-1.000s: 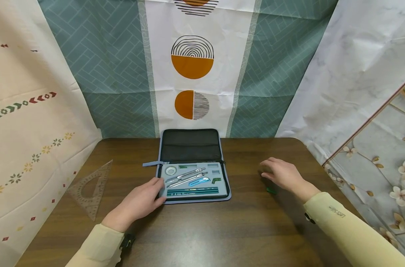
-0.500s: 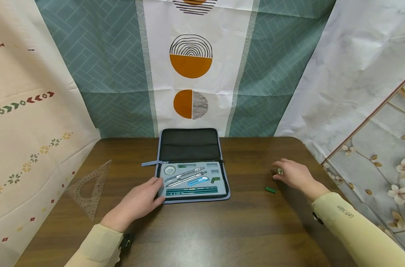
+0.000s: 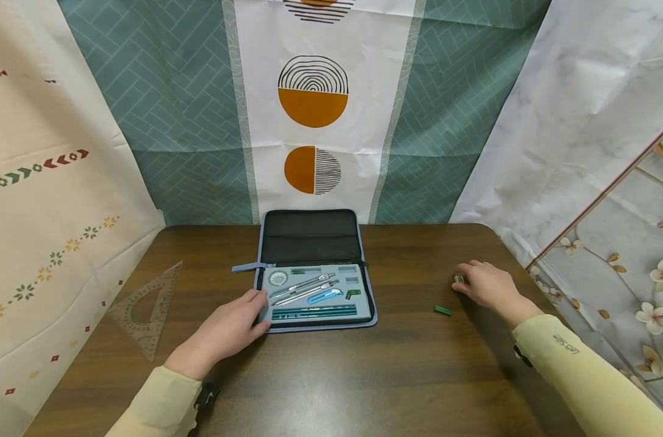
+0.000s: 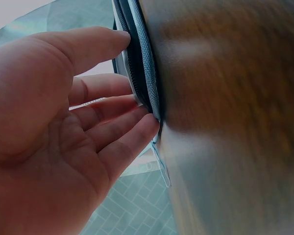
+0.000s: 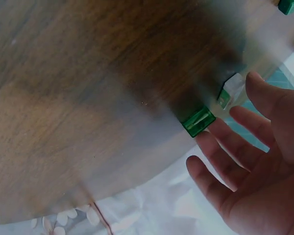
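My left hand (image 3: 222, 334) rests on the front left corner of an open zip case (image 3: 309, 331), its fingers fairly straight. In the left wrist view, thumb and fingertips touch the case's zipped edge (image 4: 148, 58). The case's tray holds two compasses, a blue cutter (image 3: 325, 296) and dark green pencils (image 3: 315, 312). My right hand (image 3: 490, 288) is low over the table at the right, fingers loosely spread. In the right wrist view a white eraser (image 5: 233, 84) with a green sleeve lies by the thumb and index fingertips. A green pencil sharpener (image 5: 198, 121) sits at the other fingertips.
A small green box (image 3: 442, 311) lies on the table left of my right hand. A clear set square (image 3: 164, 291) with a protractor cutout lies far left. Patterned cloths (image 3: 441, 109) hang behind and beside the brown table (image 3: 364, 376).
My right hand has moved right, and the small green box now shows fully. The white-and-green eraser has come into view by its fingers. My left hand has stayed on the case.
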`<state>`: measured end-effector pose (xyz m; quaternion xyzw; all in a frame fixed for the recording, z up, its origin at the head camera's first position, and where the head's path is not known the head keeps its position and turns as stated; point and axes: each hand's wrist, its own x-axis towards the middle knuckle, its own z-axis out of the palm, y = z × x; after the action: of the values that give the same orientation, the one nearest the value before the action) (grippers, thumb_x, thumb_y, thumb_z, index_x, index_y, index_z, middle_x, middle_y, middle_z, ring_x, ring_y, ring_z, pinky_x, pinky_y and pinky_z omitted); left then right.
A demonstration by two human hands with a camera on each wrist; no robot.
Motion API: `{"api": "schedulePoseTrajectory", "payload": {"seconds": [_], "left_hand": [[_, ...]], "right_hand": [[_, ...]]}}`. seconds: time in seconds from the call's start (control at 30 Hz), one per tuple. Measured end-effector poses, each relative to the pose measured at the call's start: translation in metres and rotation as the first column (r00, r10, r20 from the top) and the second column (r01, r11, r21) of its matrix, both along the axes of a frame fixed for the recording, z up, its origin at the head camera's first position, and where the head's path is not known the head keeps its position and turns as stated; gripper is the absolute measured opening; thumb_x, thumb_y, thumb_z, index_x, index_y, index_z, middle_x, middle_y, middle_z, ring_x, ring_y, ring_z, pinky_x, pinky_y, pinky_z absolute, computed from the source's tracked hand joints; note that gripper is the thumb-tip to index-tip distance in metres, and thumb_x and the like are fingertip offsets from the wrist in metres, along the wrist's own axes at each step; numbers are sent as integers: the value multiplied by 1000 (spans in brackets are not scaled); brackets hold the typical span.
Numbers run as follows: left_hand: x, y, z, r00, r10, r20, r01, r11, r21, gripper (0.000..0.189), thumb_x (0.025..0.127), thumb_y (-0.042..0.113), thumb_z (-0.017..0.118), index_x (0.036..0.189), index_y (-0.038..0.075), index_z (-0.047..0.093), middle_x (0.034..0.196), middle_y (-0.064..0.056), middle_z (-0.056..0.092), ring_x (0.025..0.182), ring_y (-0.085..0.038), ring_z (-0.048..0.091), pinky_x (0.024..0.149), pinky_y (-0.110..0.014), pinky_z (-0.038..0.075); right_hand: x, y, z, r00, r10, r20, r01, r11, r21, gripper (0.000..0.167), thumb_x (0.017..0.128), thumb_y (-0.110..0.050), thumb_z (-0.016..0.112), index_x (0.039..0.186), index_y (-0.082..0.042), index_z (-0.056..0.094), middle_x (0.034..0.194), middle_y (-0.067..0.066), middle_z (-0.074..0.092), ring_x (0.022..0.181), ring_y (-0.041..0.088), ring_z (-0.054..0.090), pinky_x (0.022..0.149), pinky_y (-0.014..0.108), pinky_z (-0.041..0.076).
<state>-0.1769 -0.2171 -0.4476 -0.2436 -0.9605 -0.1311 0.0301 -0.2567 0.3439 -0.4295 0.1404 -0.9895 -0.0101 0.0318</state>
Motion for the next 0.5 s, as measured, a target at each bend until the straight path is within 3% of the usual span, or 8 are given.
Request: {"api": "schedulePoseTrajectory", "payload": {"seconds": [0.5], "left_hand": [[1,0,1,1000,-7,-9,7,1000,-3,39,102,22,83,130,1,65,127,-13,66,92,-18,61,81,-40,60]], "right_hand": [[-4,-1,-8,1000,-1,6,1,1000,3,41,104,-34,79,129,-3,74,123,22,74,109,45,70,86,65,58]]}}
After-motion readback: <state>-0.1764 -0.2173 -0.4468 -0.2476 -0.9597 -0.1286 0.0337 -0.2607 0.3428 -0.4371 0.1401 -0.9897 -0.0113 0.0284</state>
